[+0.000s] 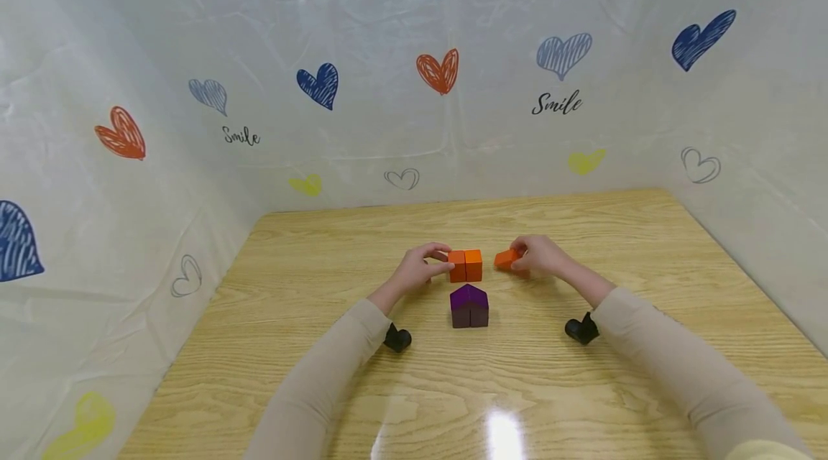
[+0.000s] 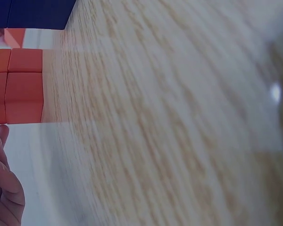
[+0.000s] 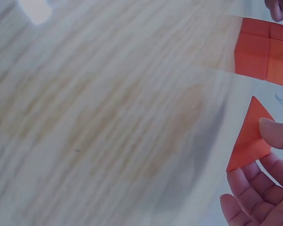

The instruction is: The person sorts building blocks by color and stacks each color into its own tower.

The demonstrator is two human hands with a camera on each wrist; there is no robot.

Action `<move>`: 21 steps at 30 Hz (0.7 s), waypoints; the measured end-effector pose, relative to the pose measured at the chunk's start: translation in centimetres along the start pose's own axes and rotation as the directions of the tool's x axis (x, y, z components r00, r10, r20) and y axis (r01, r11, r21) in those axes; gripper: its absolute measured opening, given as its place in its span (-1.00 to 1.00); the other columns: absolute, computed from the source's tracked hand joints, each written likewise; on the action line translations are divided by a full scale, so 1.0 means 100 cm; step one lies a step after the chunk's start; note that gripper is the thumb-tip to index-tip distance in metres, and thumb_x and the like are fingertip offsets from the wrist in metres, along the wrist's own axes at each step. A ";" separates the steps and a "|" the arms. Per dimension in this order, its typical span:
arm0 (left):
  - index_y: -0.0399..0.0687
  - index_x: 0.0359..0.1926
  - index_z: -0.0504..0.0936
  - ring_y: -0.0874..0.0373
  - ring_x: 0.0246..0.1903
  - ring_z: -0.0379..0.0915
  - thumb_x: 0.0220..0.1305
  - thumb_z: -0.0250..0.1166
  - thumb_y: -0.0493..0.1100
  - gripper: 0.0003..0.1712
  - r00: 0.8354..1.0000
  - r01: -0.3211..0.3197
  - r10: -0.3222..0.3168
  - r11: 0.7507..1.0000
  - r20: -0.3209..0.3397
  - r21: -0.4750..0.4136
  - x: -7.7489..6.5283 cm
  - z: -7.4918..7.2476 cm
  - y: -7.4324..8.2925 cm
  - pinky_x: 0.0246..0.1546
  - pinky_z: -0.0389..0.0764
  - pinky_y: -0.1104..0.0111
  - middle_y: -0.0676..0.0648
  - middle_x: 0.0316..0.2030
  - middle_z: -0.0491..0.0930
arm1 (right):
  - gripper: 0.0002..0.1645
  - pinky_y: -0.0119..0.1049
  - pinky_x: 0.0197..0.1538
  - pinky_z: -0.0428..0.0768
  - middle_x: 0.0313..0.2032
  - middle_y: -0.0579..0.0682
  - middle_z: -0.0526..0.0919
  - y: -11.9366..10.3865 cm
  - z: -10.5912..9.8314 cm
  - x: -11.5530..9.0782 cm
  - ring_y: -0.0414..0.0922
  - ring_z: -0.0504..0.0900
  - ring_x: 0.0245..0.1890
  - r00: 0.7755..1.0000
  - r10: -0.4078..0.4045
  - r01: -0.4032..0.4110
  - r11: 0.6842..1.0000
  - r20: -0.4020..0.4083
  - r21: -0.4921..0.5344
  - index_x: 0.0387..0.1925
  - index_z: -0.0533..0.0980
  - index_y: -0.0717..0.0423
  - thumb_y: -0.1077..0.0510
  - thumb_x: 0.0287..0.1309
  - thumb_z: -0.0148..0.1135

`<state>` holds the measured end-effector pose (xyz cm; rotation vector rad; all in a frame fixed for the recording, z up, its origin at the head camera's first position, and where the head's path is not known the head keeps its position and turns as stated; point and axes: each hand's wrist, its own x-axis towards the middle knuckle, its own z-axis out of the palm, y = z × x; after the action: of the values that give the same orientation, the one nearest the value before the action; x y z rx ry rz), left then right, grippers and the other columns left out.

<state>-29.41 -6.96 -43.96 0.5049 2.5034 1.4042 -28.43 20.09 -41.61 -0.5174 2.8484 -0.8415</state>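
Observation:
Two orange blocks stand side by side, touching, near the table's middle. My left hand is at their left side, its fingertips touching or just beside the left block; the left wrist view shows a fingertip at that block's side and the other fingers loosely bent. Right of the pair, my right hand pinches an orange triangular block between thumb and fingers, apart from the pair. Nearer to me stands a pair of purple blocks with sloped tops, together making a peaked roof shape.
The wooden table reaches back to a white sheet printed with hearts, which also hangs at both sides. Black wrist-worn pieces stick out inward below each sleeve, one at the left and one at the right.

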 end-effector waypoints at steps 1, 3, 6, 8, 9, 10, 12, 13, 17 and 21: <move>0.00 0.03 0.53 0.11 -0.57 0.35 0.15 0.29 -0.04 -0.59 1.000 0.001 -0.001 1.000 0.001 -0.001 0.000 0.000 -0.001 -0.62 0.41 0.41 -0.11 -0.11 0.58 | -0.57 -0.12 -0.19 0.48 -0.25 0.23 0.57 -0.002 -0.001 0.000 0.04 0.50 -0.27 1.000 -0.005 0.005 1.000 -0.001 -0.003 -0.10 0.47 0.45 0.27 -0.02 0.28; 0.00 0.03 0.53 0.11 -0.56 0.35 0.15 0.29 -0.04 -0.59 1.000 -0.001 0.001 1.000 0.000 0.000 0.000 0.000 -0.001 -0.62 0.41 0.41 -0.11 -0.11 0.58 | -0.56 -0.11 -0.17 0.49 -0.23 0.25 0.58 -0.005 -0.004 0.001 0.06 0.52 -0.25 1.000 -0.014 0.014 1.000 0.000 -0.010 -0.09 0.47 0.46 0.27 -0.02 0.28; 0.00 0.03 0.53 0.13 -0.57 0.36 0.15 0.28 -0.02 -0.58 1.000 -0.006 0.006 1.000 0.000 0.011 0.000 0.000 -0.002 -0.62 0.41 0.42 -0.10 -0.11 0.59 | -0.55 -0.11 -0.17 0.50 -0.22 0.25 0.59 -0.009 -0.007 0.003 0.06 0.53 -0.25 1.000 -0.019 0.019 1.000 -0.005 -0.019 -0.07 0.47 0.45 0.27 -0.02 0.28; 0.01 0.03 0.53 0.14 -0.57 0.36 0.16 0.28 -0.02 -0.59 1.000 -0.009 0.009 1.000 -0.001 0.019 0.000 0.000 -0.002 -0.63 0.41 0.43 -0.10 -0.11 0.59 | -0.54 -0.12 -0.17 0.51 -0.22 0.25 0.59 -0.012 -0.009 0.003 0.06 0.54 -0.25 1.000 -0.020 0.020 1.000 -0.005 -0.017 -0.06 0.47 0.45 0.26 -0.01 0.27; 0.01 0.03 0.53 0.14 -0.57 0.36 0.16 0.28 -0.02 -0.59 1.000 -0.009 0.009 1.000 0.000 0.018 0.000 0.000 -0.002 -0.63 0.41 0.43 -0.10 -0.11 0.59 | -0.53 -0.12 -0.18 0.51 -0.21 0.25 0.59 -0.013 -0.011 0.003 0.06 0.55 -0.25 1.000 -0.023 0.023 1.000 -0.004 -0.014 -0.05 0.46 0.45 0.26 -0.01 0.26; 0.01 0.03 0.53 0.15 -0.58 0.35 0.15 0.28 -0.02 -0.59 1.000 -0.006 0.006 1.000 -0.001 0.018 0.000 0.000 -0.002 -0.62 0.41 0.43 -0.10 -0.11 0.59 | -0.53 -0.12 -0.18 0.51 -0.21 0.26 0.59 -0.015 -0.012 0.003 0.07 0.54 -0.25 1.000 -0.025 0.025 1.000 -0.006 -0.009 -0.05 0.46 0.45 0.26 0.00 0.26; 0.01 0.03 0.53 0.15 -0.59 0.34 0.16 0.28 -0.03 -0.59 1.000 -0.004 0.004 1.000 -0.002 0.015 0.000 0.000 -0.002 -0.63 0.40 0.43 -0.10 -0.11 0.59 | -0.53 -0.12 -0.18 0.51 -0.20 0.26 0.58 -0.018 -0.015 0.003 0.07 0.54 -0.23 1.000 -0.028 0.028 1.000 -0.004 -0.002 -0.02 0.45 0.45 0.26 0.02 0.25; 0.01 0.03 0.53 0.15 -0.59 0.34 0.16 0.28 -0.03 -0.59 1.000 -0.002 0.002 1.000 -0.002 0.013 0.000 0.000 -0.002 -0.63 0.40 0.43 -0.11 -0.11 0.58 | -0.53 -0.11 -0.18 0.51 -0.19 0.27 0.58 -0.020 -0.017 0.003 0.08 0.54 -0.22 0.999 -0.036 0.036 0.999 -0.002 0.002 -0.02 0.45 0.45 0.26 0.02 0.24; 0.01 0.03 0.53 0.15 -0.58 0.34 0.15 0.28 -0.03 -0.59 1.000 0.003 -0.003 1.000 -0.005 0.013 0.000 0.000 -0.003 -0.62 0.40 0.43 -0.10 -0.11 0.59 | -0.51 -0.12 -0.19 0.51 -0.15 0.29 0.56 -0.026 -0.022 0.005 0.10 0.53 -0.19 0.999 -0.030 0.030 0.999 0.013 0.021 0.02 0.42 0.44 0.25 0.06 0.22; 0.02 0.02 0.53 0.16 -0.59 0.31 0.15 0.28 -0.03 -0.60 1.000 0.005 -0.005 1.000 -0.002 0.021 0.001 -0.001 -0.002 -0.61 0.41 0.43 -0.08 -0.10 0.58 | -0.50 -0.13 -0.18 0.53 -0.12 0.31 0.55 -0.032 -0.025 0.007 0.13 0.53 -0.16 0.999 -0.029 0.028 0.999 0.014 0.039 0.04 0.41 0.45 0.26 0.07 0.22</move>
<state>-29.57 -7.03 -44.07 0.5009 2.5216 1.3781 -28.70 18.58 -37.76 -0.5581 2.8119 -0.8919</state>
